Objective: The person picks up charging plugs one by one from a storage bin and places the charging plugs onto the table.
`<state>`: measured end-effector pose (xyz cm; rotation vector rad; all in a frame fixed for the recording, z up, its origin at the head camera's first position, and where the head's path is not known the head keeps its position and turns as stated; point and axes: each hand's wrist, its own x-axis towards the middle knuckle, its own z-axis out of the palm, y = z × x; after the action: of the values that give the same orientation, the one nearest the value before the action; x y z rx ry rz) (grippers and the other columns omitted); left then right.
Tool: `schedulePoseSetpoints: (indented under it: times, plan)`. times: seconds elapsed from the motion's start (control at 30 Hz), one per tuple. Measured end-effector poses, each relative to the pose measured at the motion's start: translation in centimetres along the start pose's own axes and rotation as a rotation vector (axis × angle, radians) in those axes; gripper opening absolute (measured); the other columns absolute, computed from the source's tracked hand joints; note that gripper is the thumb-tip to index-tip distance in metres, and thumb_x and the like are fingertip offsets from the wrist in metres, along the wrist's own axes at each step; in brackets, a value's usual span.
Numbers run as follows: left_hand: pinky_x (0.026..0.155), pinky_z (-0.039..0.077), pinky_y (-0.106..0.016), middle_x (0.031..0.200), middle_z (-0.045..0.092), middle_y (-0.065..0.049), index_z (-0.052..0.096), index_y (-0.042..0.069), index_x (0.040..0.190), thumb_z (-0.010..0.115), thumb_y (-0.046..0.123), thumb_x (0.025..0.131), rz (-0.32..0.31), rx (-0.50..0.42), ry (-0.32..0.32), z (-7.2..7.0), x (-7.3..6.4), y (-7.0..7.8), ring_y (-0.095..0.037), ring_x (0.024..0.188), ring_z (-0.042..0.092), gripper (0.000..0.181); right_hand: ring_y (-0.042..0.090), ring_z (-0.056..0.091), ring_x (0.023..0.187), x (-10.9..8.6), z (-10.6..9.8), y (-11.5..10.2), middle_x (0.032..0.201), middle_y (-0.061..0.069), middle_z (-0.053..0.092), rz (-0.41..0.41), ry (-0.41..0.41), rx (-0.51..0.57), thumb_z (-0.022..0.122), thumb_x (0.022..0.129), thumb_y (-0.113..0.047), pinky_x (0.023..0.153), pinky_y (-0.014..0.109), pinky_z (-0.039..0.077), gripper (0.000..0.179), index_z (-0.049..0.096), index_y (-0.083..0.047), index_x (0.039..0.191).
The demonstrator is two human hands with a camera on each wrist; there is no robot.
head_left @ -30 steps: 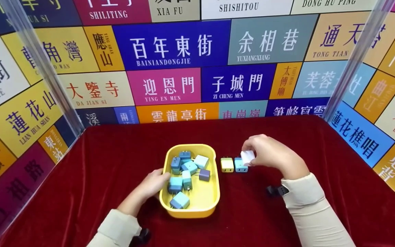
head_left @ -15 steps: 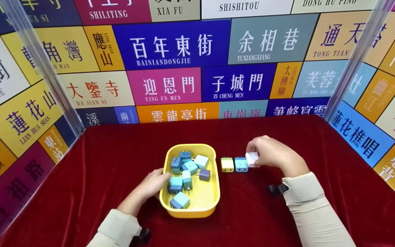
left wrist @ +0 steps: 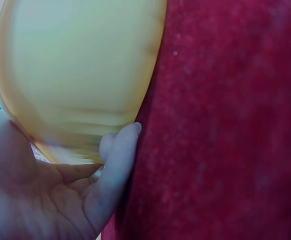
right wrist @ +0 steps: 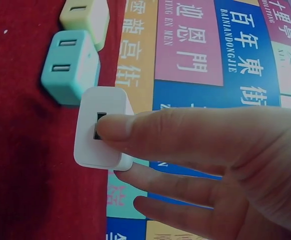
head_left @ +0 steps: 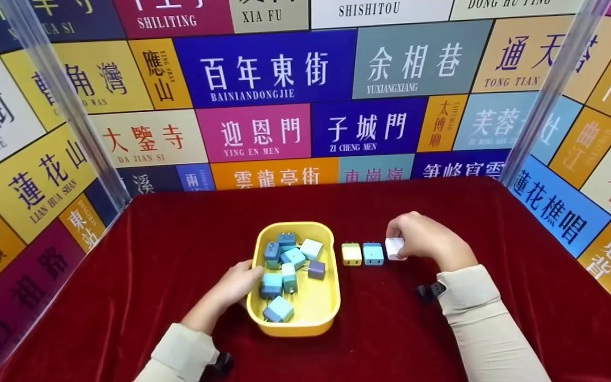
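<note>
My right hand pinches a white USB charger at the right end of a short row. In the right wrist view the thumb lies over the charger's port. Left of it on the cloth sit a blue charger and a yellow charger, side by side with slots toward me. My left hand grips the left wall of a yellow plastic bin; its fingers lie against the outside in the left wrist view. Several blue and teal chargers and a purple charger lie inside.
Dark red velvet cloth covers the table. A wall of colourful street-name panels stands behind and at both sides, with clear corner strips. Black wrist devices hang below the cuffs.
My right hand has moved the white charger a little to the right and down, from overlapping the blue charger to beside it. The left hand and bin have stayed put.
</note>
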<state>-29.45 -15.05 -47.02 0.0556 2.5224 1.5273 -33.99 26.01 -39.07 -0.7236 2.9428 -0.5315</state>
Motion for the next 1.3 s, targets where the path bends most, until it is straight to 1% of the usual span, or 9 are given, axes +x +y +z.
schedulePoseSetpoints:
  times: [0.27,0.43,0.73,1.0,1.3]
  plan:
    - [0.059,0.065,-0.042,0.091,0.073,-0.013,0.066,-0.004,0.129,0.049,0.022,0.098,0.018,-0.013,-0.019,-0.1,-0.2,0.1,-0.029,0.074,0.077,0.044,0.020,0.059,0.074,0.2,0.7,1.1,0.086,0.007,0.072,0.006,-0.001,0.010,0.088,0.075,0.001,0.067,0.035,0.055,0.021,0.078,-0.003,0.092]
    - [0.060,0.065,-0.042,0.092,0.073,-0.014,0.066,-0.004,0.131,0.049,0.022,0.098,0.015,-0.012,-0.017,-0.1,-0.1,0.1,-0.029,0.074,0.077,0.045,0.020,0.058,0.075,0.4,1.0,1.5,0.086,0.007,0.072,0.010,-0.004,0.012,0.088,0.075,0.002,0.068,0.035,0.055,0.021,0.078,-0.003,0.093]
    - [0.061,0.066,-0.042,0.094,0.073,-0.014,0.065,-0.005,0.133,0.049,0.021,0.099,0.018,-0.017,-0.013,-0.1,-0.2,0.1,-0.029,0.076,0.077,0.046,0.019,0.058,0.074,0.5,1.3,1.7,0.086,0.006,0.072,0.014,-0.007,0.017,0.087,0.074,0.005,0.067,0.034,0.054,0.022,0.078,-0.003,0.092]
    - [0.061,0.065,-0.042,0.095,0.074,-0.015,0.063,-0.006,0.134,0.048,0.022,0.099,0.020,-0.023,-0.025,-0.2,-0.3,0.1,-0.029,0.075,0.077,0.047,0.019,0.056,0.073,0.7,1.7,2.0,0.084,0.006,0.071,0.021,-0.013,0.018,0.087,0.074,0.005,0.067,0.033,0.053,0.021,0.078,-0.004,0.091]
    - [0.061,0.065,-0.040,0.096,0.073,-0.014,0.065,-0.004,0.133,0.048,0.023,0.099,0.003,-0.010,-0.009,-0.1,-0.2,0.1,-0.027,0.076,0.077,0.046,0.020,0.057,0.075,0.8,2.2,2.3,0.086,0.007,0.071,0.028,-0.022,0.018,0.086,0.073,0.005,0.068,0.034,0.054,0.024,0.078,-0.004,0.093]
